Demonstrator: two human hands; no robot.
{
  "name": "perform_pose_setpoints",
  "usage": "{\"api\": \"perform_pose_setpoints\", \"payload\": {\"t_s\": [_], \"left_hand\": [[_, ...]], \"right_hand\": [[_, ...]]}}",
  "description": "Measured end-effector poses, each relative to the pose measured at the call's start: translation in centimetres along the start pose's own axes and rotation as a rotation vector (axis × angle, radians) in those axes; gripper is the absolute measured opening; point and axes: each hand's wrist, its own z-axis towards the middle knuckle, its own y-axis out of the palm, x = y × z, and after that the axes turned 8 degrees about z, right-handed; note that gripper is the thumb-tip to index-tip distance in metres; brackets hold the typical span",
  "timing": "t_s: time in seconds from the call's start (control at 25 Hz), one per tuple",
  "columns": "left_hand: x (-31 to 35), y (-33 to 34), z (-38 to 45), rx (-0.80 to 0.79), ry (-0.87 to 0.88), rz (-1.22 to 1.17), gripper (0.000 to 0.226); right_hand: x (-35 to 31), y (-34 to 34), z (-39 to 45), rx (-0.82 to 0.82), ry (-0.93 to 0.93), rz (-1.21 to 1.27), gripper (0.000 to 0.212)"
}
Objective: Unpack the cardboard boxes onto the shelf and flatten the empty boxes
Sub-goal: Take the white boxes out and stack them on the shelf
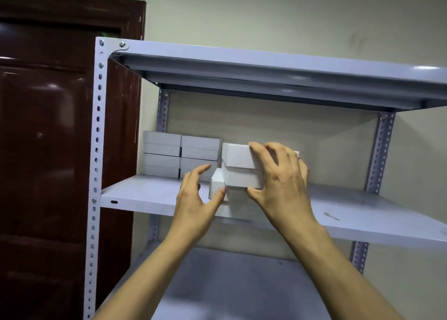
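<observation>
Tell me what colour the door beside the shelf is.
Dark reddish-brown, glossy door, seen in the head view.

Storeroom: bolted metal shelving, stacked boxes

From my head, the one camera faces forward, close on the shelf at my arms' reach.
</observation>
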Motion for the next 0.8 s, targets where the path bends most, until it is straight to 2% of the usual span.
{"api": "perform_pose_setpoints", "payload": {"t_s": [0.12, 0.24, 0.32, 0.4, 0.48, 0.56, 0.6, 0.68, 0.8], "left_hand": [[0.2, -0.4, 0.1, 0.004, -0.018, -0.06, 0.044], [0.5, -0.4, 0.3, -0.017, -0.096, -0.175, 0.037], [0.9, -0.6, 0.5, -0.005, -0.122, -0.196, 0.03], [0.9, -0.8, 0.9, 0.019, -0.144, -0.168, 0.024], [0.7, -0.9, 1.2, 0.023, -0.168, -0.154, 0.021], [0.4, -0.9, 1.4, 0.022, -0.188, -0.156, 0.02], [0.3, -0.9, 1.5, 0.023, -0.193, -0.159, 0.02], [0.1, -0.8, 1.5, 0.029, -0.196, -0.162, 0.02], [-0.2, -0.9, 1.7, 0.036, -0.204, -0.147, 0.019]], "right_hand": [[-0.8, 1.3, 0.3, -0.009, -0.025, 0.0, 0.093], [-0.7, 1.8, 0.5, -0.103, -0.045, 0.022, 0.093], [-0.2, 1.7, 0.6, -0.126, -0.026, 0.119, 0.083], [0.5, 1.6, 0.1, -0.023, 0.072, 0.27, 0.072], [1.5, 1.7, -0.6, 0.103, 0.292, 0.433, 0.066], [2.4, 1.9, -1.2, 0.077, 0.531, 0.591, 0.056], [2.9, 2.2, -1.4, 0.038, 0.583, 0.641, 0.045], [3.6, 2.7, -1.9, 0.006, 0.581, 0.686, 0.021], [4.0, 3.1, -2.6, 0.049, 0.584, 0.721, 0.018]]}}
